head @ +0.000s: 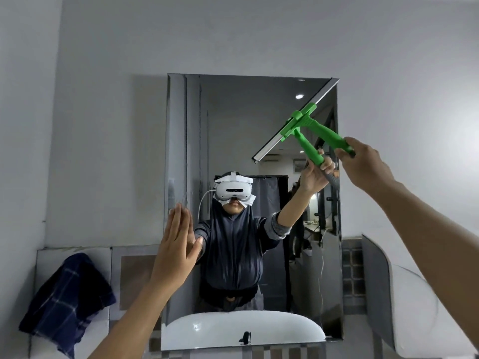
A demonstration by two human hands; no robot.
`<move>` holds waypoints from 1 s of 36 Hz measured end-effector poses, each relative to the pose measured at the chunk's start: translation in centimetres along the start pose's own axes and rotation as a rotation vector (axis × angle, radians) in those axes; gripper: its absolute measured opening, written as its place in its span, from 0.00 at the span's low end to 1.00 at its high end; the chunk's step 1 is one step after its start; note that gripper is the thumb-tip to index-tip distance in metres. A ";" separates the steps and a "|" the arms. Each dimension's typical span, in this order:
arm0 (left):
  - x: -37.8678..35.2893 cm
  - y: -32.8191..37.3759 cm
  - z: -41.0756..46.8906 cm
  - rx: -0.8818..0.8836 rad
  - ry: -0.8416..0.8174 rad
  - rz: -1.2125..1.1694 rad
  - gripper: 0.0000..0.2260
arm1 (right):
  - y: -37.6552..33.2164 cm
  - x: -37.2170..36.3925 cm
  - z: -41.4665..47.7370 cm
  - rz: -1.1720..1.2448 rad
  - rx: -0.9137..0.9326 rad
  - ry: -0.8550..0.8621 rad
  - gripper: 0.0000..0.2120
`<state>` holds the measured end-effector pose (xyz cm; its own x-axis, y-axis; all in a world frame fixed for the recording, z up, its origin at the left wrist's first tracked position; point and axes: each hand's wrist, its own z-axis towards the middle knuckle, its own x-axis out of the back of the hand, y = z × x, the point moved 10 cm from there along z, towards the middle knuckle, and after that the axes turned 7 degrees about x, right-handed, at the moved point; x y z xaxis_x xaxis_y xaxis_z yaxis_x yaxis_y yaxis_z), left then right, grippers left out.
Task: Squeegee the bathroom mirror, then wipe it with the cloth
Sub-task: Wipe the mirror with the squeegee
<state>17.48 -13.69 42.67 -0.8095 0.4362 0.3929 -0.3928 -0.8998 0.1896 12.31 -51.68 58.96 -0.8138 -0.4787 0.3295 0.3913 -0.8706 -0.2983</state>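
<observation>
Your right hand [364, 165] grips the green handle of the squeegee [328, 132], fingers curled around it. The blade lies against the mirror [246, 120] at its upper right corner, slanting diagonally down to the left. Your left hand [176, 244] is flat, fingers straight, against the mirror's left edge. The cloth [70, 299] hangs over the tiled ledge [98, 257], beside the mirror's lower left corner.
</observation>
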 end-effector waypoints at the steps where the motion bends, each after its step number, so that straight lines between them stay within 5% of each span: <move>1: 0.0 0.0 0.0 -0.001 0.007 0.000 0.33 | 0.1 -0.3 -0.3 0.021 -0.014 0.001 0.09; 36: 0.2 0.1 -0.1 0.027 -0.046 -0.038 0.36 | -7.0 -9.7 -9.9 0.458 -0.408 0.198 0.17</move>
<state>17.25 -13.69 42.64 -0.7735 0.4697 0.4255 -0.4102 -0.8828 0.2289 13.15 -39.79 48.98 -0.6821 -0.7277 -0.0722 0.5549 -0.4507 -0.6993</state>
